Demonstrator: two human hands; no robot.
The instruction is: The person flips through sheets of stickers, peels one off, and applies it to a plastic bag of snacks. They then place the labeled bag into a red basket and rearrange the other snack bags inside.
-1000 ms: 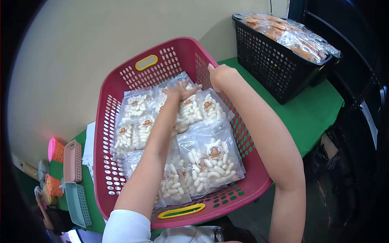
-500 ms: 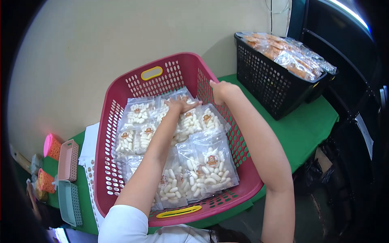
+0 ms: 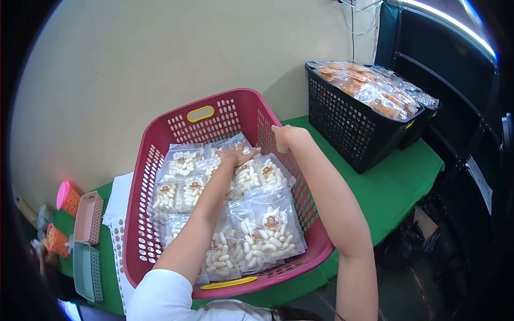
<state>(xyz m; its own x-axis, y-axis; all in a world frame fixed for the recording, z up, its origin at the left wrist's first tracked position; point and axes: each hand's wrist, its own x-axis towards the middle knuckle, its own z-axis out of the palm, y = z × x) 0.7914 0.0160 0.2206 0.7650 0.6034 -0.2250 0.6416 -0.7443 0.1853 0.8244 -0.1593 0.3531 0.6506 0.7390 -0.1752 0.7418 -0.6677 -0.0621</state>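
A large maroon laundry basket [image 3: 140,160] with yellow handles stands on the green table, holding several clear zip bags of white, peanut-shaped pieces with round brown labels. My left hand [image 3: 235,154] lies inside it, fingers spread over the bags at the back. One labelled bag [image 3: 274,230] rests on top of others near the front of the basket. At the basket's right rim, my right hand [image 3: 290,138] is closed over the edge, its thumb showing and the other fingers mostly hidden.
A black basket [image 3: 342,122] heaped with bags of orange-brown snacks [image 3: 369,88] stands at the right on the green tablecloth [image 3: 391,182]. Pink [image 3: 88,216] and teal trays [image 3: 88,270], orange baskets [image 3: 57,241] and a sticker sheet [image 3: 119,251] lie left. A wall rises behind.
The view has tilted upward, so the baskets appear lower. My left hand stays on the bags with its fingers spread, and my right hand keeps its hold on the rim.
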